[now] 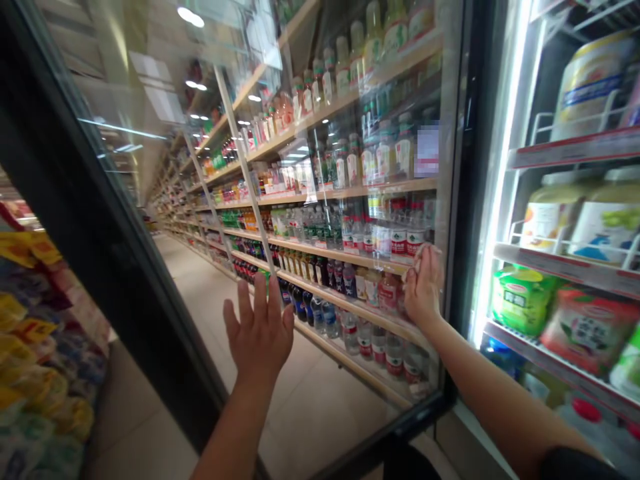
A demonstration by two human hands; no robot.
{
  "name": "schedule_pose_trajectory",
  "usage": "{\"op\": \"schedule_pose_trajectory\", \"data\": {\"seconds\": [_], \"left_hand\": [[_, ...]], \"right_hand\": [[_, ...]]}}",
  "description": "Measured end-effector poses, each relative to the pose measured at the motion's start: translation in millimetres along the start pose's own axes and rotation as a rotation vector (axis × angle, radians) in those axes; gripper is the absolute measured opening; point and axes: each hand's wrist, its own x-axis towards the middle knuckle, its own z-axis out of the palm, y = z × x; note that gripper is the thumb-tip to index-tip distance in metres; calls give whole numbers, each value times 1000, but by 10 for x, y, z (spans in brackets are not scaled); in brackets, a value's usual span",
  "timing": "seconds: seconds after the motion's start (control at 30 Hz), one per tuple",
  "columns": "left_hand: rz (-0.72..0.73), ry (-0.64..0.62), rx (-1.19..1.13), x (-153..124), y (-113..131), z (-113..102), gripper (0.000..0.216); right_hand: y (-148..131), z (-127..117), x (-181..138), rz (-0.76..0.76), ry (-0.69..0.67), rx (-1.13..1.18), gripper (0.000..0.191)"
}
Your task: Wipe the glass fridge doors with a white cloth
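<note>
A glass door (310,393) with a black frame stands swung open in front of me. My right hand (424,290) presses a pale, crumpled cloth (429,251) against the glass near the hinge side. The fingers lie over the cloth, so most of it is hidden. Lower and to the left, my left hand (260,327) is raised with its fingers spread, palm toward the pane and nothing in it. Whether it touches the glass, I cannot tell. Above my right hand, a small blurred label (427,150) is on the glass.
To the right is a lit fridge with wire-fronted shelves (565,263), holding jars and green and red packs (523,300). Long shelves of bottles (330,250) show through the glass. Stacked yellow packages (30,360) stand at the left, beside the tiled floor (130,413).
</note>
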Motion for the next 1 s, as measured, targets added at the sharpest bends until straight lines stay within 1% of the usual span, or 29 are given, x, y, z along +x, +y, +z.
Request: {"op": "schedule_pose_trajectory", "data": {"seconds": [0.07,0.13,0.2,0.3,0.37,0.43,0.53,0.6,0.67,0.77,0.83,0.87,0.93,1.0], "left_hand": [[3,-1,14,-4,-1,0,75],[6,-6,23,-8,-4,2,76],[6,-5,23,-10,-6,5,76],[0,-1,-4,-9,-4,9,75],[0,-2,-32,-8,0,8,75],[-2,-2,-34,-7,3,6,75],[10,8,17,-4,5,5,77],[23,12,42,0,5,6,78],[32,15,51,5,7,7,78],[30,17,58,12,13,6,78],[29,21,60,14,16,6,77],[29,22,60,13,16,8,77],[31,28,54,10,13,12,77],[26,30,42,5,7,15,77]], "right_hand": [[111,33,-238,6,14,5,63],[217,43,-368,21,-6,-14,64],[294,24,-338,42,-31,-39,64],[353,-11,-186,54,-20,-45,65],[375,-9,-224,49,-16,-39,65],[407,22,-463,53,-26,-45,65],[481,82,-997,42,-62,-74,66],[514,105,-1211,17,-82,-92,67],[502,104,-1175,43,-78,-92,67],[372,83,-819,94,-34,-54,66],[240,83,-668,55,-28,-41,67],[177,92,-681,14,-44,-48,68],[77,124,-887,-118,-95,-78,70],[11,160,-1212,-310,-141,-103,72]]}}
